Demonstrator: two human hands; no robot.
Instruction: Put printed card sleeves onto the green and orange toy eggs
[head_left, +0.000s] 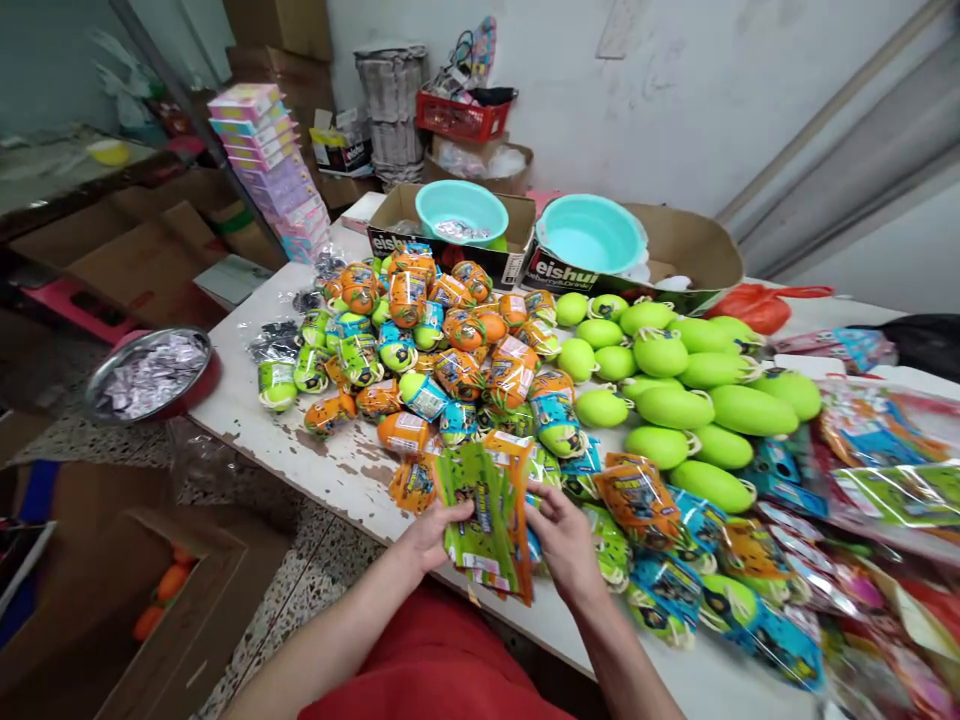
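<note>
Between both hands is a small stack of printed plastic bags point(474, 490), green in front with orange ones behind. My left hand point(431, 537) is closed on the stack's left edge, thumb over the green front bag. On the right side, my right hand point(561, 540) has its fingers closed at the edge of the orange bags; its fingertips are partly hidden. Beyond them lies a heap of filled bags point(457, 372) in orange, blue and green. Several bare lime-green egg-shaped balls point(675, 405) with pale cords sit to the right, with more filled bags point(637, 498) near my right hand.
Two turquoise basins point(592, 235) rest in cardboard boxes point(675, 240) along the back. A metal bowl of small packets point(154, 375) stands off the table's left edge. Flat printed bags point(885, 430) lie at the right, near a red plastic bag point(757, 305).
</note>
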